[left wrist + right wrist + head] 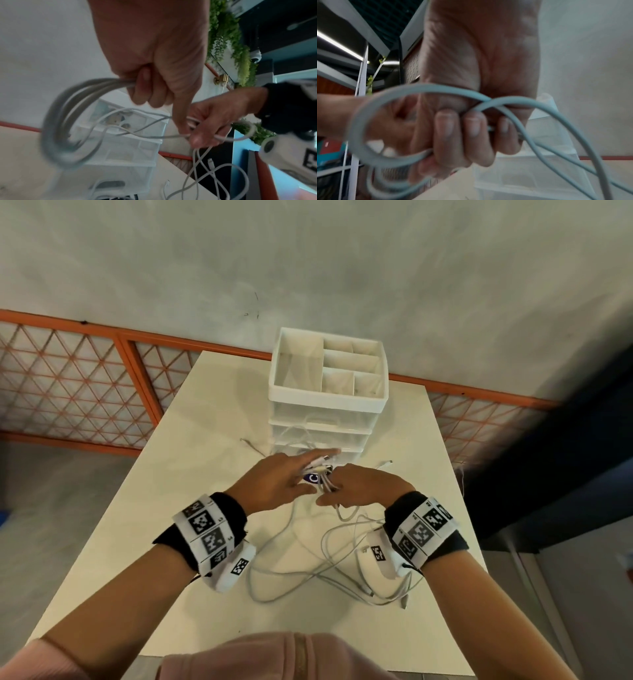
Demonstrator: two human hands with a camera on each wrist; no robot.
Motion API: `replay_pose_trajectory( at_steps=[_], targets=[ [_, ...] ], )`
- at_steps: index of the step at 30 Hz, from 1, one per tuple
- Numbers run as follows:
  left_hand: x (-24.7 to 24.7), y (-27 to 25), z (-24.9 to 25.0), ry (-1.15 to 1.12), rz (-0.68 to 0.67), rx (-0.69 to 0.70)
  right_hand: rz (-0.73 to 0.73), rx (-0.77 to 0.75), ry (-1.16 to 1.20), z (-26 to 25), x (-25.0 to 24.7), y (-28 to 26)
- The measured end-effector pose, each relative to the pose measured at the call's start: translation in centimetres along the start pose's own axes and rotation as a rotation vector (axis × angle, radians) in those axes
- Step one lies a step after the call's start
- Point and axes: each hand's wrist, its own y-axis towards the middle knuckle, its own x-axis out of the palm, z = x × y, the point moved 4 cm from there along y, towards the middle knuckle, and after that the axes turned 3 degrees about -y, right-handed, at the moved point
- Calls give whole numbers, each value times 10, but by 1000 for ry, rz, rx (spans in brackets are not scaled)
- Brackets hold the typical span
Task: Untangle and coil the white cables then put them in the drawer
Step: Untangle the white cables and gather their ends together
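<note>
Both hands meet above the table in front of the drawer unit (pixel 327 402). My left hand (pixel 291 474) curls three fingers round a coil of white cable (pixel 68 121), with its index finger pointing down at the other hand. My right hand (pixel 346 484) grips a strand of the same white cable (pixel 488 100), which forms a loop (pixel 366 121) beside its curled fingers (pixel 471 129). In the left wrist view the right hand (pixel 205 128) pinches the strand near the left index fingertip. More white cables (pixel 325 559) lie tangled on the table under my wrists.
The white table (pixel 154 525) ends at an orange-framed mesh railing (pixel 85 378) behind it. The drawer unit has a divided open tray (pixel 284 361) on top and translucent drawers below. A loose cable end (pixel 385 463) lies right of the unit. A dark blue label (pixel 311 478) shows between my hands.
</note>
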Motion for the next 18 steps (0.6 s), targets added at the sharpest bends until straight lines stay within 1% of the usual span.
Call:
replay_pose_trajectory(
  at_steps=[1, 3, 5, 7, 9, 12, 13, 16, 18],
  targets=[
    [4, 3, -2, 16, -49, -5, 2, -21, 26, -3, -1, -2],
    [10, 5, -8, -50, -100, -1, 4, -43, 122, -5, -3, -6],
    [11, 4, -10, -65, -123, 10, 2, -56, 225, -3, -4, -12],
    [9, 3, -7, -21, -114, 14, 13, -70, 306, 1, -4, -17],
    [-1, 1, -4, 22, -50, 37, 59, -58, 376, 7, -7, -23],
    [-18, -1, -8, 68, 39, 59, 226, -39, 470, 25, -17, -30],
    [-23, -2, -9, 85, 61, 60, 259, -44, 484, 31, -19, -31],
    [-44, -3, -10, 114, 175, 64, 282, -7, 401, 50, -18, -33],
    [-62, -7, -17, 127, 255, 48, 310, 44, 401, 70, -11, -34]
  ],
)
